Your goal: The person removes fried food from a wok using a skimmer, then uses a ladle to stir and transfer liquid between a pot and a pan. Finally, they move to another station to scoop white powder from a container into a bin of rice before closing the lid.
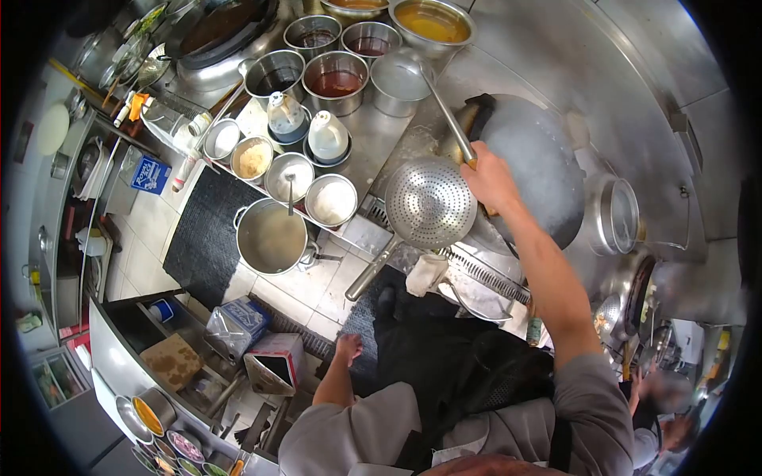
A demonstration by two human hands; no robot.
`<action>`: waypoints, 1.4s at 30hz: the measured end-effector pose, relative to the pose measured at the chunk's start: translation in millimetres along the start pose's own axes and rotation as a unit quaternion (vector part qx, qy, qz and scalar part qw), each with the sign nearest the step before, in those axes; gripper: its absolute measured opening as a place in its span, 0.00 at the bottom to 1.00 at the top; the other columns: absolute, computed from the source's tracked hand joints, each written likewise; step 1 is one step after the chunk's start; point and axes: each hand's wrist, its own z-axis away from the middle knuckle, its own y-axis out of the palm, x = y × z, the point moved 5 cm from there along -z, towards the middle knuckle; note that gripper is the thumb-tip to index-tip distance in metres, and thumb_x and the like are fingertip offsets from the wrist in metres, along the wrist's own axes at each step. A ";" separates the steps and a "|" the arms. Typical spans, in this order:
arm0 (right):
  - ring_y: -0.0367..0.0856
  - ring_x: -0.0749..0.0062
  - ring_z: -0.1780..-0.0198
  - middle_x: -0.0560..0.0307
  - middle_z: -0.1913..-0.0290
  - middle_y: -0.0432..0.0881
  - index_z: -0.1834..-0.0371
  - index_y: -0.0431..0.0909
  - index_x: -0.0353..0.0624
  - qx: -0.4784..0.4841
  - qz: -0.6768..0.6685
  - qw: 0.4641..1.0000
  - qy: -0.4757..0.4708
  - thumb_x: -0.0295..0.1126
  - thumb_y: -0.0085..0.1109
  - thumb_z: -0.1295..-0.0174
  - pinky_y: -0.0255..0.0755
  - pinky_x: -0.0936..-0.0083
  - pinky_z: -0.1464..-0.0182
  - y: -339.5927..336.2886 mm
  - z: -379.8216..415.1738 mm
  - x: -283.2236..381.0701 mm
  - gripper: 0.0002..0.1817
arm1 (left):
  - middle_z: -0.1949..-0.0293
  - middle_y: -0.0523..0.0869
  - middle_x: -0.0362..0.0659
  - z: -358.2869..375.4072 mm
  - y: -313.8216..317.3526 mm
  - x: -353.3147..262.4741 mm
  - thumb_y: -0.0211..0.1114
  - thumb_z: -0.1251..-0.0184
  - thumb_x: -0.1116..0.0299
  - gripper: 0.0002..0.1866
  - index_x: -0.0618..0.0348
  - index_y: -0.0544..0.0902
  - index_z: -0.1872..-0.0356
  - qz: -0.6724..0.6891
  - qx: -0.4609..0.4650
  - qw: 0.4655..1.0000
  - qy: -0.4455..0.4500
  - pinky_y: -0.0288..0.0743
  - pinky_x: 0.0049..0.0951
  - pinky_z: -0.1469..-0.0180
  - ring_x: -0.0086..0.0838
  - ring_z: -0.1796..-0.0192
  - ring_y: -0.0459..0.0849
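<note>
My right hand (490, 181) grips the wooden-ended handle of a metal ladle (447, 111), beside the steaming wok (540, 174). The ladle's bowl is up at the cluster of metal pots, over a steel pot (399, 83). Just left of that hand lies a round perforated strainer (431, 202), its handle pointing down and left. Low by my side, my left hand (348, 347) hangs with its fingers loosely curled and nothing visible in them. Steam hides what is in the wok.
Pots of dark and red liquid (335, 82) and two squeeze bottles (328, 136) stand on the counter. Bowls of seasoning (331, 200) line its edge beside a large pot of cloudy liquid (271, 236). A folded cloth (426, 274) lies near the stove's front. Another person (663, 397) is at the far right.
</note>
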 end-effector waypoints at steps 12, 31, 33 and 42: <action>0.75 0.72 0.83 0.55 0.79 0.78 0.65 0.78 0.33 0.285 -0.230 0.915 0.167 0.32 0.59 0.31 0.72 0.74 0.79 -17.3 -79.2 45.5 0.11 | 0.77 0.76 0.39 -62.0 -11.9 46.0 0.56 0.26 0.67 0.08 0.55 0.78 0.68 -0.044 0.099 0.992 0.066 0.60 0.22 0.84 0.23 0.80 0.73; 0.71 0.85 0.80 0.65 0.75 0.75 0.65 0.72 0.41 0.217 -0.543 0.796 0.157 0.31 0.61 0.31 0.65 0.85 0.83 -39.7 0.8 35.5 0.09 | 0.76 0.79 0.38 4.4 -1.1 -12.0 0.59 0.29 0.67 0.11 0.56 0.77 0.73 -0.080 -0.002 0.997 0.001 0.66 0.22 0.80 0.22 0.79 0.75; 0.71 0.84 0.81 0.64 0.75 0.75 0.67 0.72 0.42 0.193 -0.501 0.833 0.136 0.32 0.61 0.31 0.66 0.83 0.83 -43.1 7.2 33.8 0.09 | 0.76 0.79 0.38 -8.8 -8.1 -2.8 0.59 0.28 0.67 0.10 0.56 0.78 0.72 -0.028 -0.002 1.000 0.007 0.67 0.22 0.80 0.21 0.79 0.75; 0.79 0.73 0.82 0.52 0.73 0.81 0.45 0.76 0.33 0.028 -0.146 0.989 0.021 0.32 0.62 0.35 0.75 0.72 0.76 -28.2 21.9 22.0 0.19 | 0.76 0.78 0.40 -16.2 -8.9 -3.9 0.59 0.29 0.65 0.09 0.57 0.78 0.69 0.008 -0.043 0.998 0.040 0.61 0.23 0.84 0.22 0.81 0.74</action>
